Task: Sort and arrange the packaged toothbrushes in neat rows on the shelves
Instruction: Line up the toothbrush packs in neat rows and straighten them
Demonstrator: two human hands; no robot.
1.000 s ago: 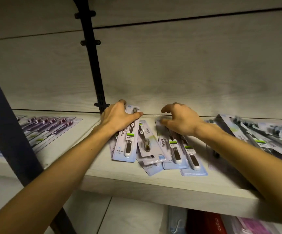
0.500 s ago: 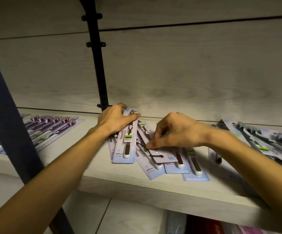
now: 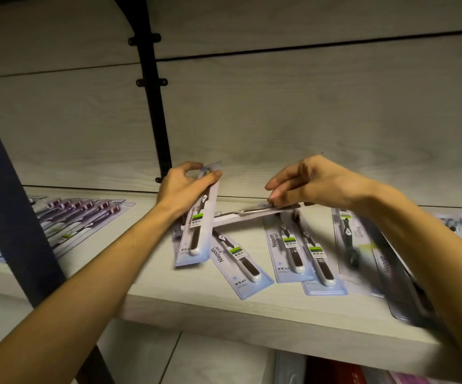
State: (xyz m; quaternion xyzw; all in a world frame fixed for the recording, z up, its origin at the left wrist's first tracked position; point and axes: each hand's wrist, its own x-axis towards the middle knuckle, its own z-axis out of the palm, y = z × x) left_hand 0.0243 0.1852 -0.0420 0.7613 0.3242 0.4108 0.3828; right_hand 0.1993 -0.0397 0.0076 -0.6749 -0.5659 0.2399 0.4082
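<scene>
A dark upright post [image 3: 5, 195] crosses the near left corner of the view, in front of the shelf [image 3: 224, 309]. Behind it, well to the left of the left hand [image 3: 181, 188], a row of purple-headed toothbrush packs [image 3: 86, 214] lies flat on the shelf board. A black bracket rail [image 3: 152, 101] runs up the back panel [image 3: 307, 112] and ends just behind the left hand.

The left hand grasps one toothbrush pack [image 3: 196, 231] by its upper end, thumb on the front face and fingers curled behind the card. The pack hangs tilted, its lower end over the shelf board; further packs lie partly hidden beneath it.

Between the two hands, the right hand [image 3: 315, 181] pinches a second pack [image 3: 249, 214] by its right end. This pack is seen edge-on, nearly level, raised above the board, and its left end reaches the pack held in the left hand; contact there cannot be confirmed.

Below the raised pack, one loose pack [image 3: 238, 261] lies askew on the board. Below the right hand, two overlapping packs [image 3: 302, 253] lie side by side. To the right, under the right forearm, blurred dark-brush packs [image 3: 362, 245] lie fanned toward the shelf edge.

Beneath the shelf, a red package [image 3: 335, 372] is partly visible
</scene>
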